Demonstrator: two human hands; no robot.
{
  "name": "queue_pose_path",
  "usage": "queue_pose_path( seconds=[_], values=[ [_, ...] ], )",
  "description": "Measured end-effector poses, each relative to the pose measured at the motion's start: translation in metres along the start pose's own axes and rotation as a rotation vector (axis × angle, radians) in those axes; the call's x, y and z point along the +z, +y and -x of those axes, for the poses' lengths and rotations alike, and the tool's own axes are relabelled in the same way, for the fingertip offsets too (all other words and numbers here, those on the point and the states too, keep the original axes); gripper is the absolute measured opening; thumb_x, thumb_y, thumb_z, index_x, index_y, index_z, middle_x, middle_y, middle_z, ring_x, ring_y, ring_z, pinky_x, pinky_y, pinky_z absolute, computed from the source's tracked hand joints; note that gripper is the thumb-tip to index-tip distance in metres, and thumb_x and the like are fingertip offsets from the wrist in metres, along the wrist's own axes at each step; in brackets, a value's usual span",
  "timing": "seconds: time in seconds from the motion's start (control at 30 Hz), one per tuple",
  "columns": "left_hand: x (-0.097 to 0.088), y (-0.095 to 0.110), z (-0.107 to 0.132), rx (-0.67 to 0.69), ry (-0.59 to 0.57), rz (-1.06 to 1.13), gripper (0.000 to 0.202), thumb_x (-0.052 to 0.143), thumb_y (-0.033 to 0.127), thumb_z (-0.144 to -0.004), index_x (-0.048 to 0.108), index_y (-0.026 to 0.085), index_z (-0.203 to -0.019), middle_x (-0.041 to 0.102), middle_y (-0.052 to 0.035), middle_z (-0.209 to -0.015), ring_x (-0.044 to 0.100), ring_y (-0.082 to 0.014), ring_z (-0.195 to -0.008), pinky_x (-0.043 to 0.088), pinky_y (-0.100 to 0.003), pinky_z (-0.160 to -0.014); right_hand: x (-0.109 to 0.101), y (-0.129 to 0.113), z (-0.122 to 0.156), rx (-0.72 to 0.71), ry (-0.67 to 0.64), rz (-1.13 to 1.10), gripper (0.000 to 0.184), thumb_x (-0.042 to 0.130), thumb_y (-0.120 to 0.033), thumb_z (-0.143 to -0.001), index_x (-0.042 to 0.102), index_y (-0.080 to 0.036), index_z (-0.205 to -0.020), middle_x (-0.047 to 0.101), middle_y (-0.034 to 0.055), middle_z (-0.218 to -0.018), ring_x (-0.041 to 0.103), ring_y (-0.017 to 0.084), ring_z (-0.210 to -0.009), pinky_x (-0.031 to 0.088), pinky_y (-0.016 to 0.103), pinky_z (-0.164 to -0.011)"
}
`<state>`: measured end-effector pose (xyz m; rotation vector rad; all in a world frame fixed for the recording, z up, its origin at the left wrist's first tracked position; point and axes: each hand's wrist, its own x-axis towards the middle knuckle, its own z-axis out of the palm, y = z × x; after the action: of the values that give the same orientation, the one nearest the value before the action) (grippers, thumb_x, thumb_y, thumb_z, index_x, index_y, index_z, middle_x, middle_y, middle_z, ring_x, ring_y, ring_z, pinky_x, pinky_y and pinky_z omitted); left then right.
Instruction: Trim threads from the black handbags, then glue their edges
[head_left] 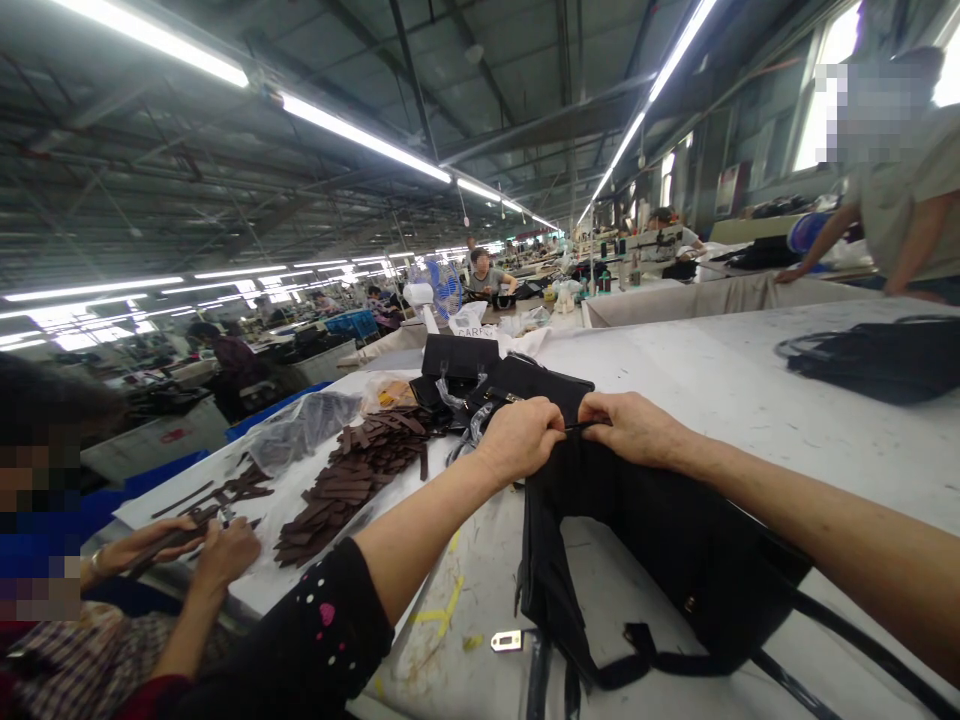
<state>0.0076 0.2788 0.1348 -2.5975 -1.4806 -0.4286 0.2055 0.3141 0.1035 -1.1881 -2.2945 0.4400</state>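
A black handbag (675, 540) lies on the white worktable in front of me, its mouth spread toward me and its straps trailing to the lower right. My left hand (525, 435) pinches the bag's far edge, fingers closed. Close beside it, my right hand (630, 428) grips the same edge, thumb and fingers pressed together. A metal clasp plate (507, 641) on a strap end shows at the bag's near left. Just beyond my hands lie more black bags (461, 360) with plastic-wrapped handles.
Left of my arm is a heap of dark brown strips (352, 485) beside clear plastic (300, 435). A co-worker's hands (225, 550) work on a strip at the left. Another black bag (877, 355) lies at the right; a person stands behind it. A blue fan (446, 290) stands beyond.
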Motion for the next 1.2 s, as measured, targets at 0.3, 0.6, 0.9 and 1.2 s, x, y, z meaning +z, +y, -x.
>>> queue_pose_path(
  seconds=[0.3,0.6,0.9,1.2],
  values=[
    [-0.002,0.004,-0.005,-0.088,-0.026,0.01,0.009,0.063,0.026,-0.084,0.068,0.02,-0.08,0.072,-0.0027,-0.083,0.067,-0.0214,-0.08,0.05,-0.031,-0.073,-0.002,-0.002,-0.001,0.03,-0.01,0.013,0.008,0.061,-0.02,-0.077,0.063,-0.023,-0.084,0.071,0.0001,-0.08,0.065,0.019,-0.079,0.046,0.028,-0.072],
    [-0.002,0.004,-0.005,-0.129,-0.048,0.004,0.009,0.061,0.027,-0.085,0.067,0.02,-0.084,0.072,-0.0041,-0.084,0.067,-0.0233,-0.082,0.05,-0.032,-0.073,-0.004,-0.01,-0.006,-0.01,-0.062,0.056,0.011,0.061,-0.03,-0.08,0.069,-0.023,-0.082,0.073,0.0018,-0.084,0.066,0.021,-0.081,0.045,0.028,-0.07],
    [-0.001,0.004,-0.004,-0.129,-0.066,0.032,0.012,0.058,0.029,-0.089,0.065,0.02,-0.09,0.071,-0.0048,-0.084,0.067,-0.0234,-0.081,0.05,-0.032,-0.075,-0.006,-0.019,-0.011,0.016,-0.093,0.153,0.013,0.06,-0.03,-0.083,0.071,-0.024,-0.077,0.071,0.0016,-0.078,0.063,0.02,-0.076,0.041,0.028,-0.066],
    [0.006,-0.014,-0.006,-0.117,-0.12,0.185,0.02,0.071,0.037,-0.079,0.073,0.021,-0.089,0.073,0.0012,-0.081,0.066,-0.0158,-0.076,0.045,-0.023,-0.064,-0.007,-0.021,-0.009,-0.01,-0.108,0.205,0.015,0.06,-0.034,-0.083,0.071,-0.027,-0.076,0.067,0.0004,-0.07,0.06,0.019,-0.071,0.036,0.028,-0.062]
  ],
)
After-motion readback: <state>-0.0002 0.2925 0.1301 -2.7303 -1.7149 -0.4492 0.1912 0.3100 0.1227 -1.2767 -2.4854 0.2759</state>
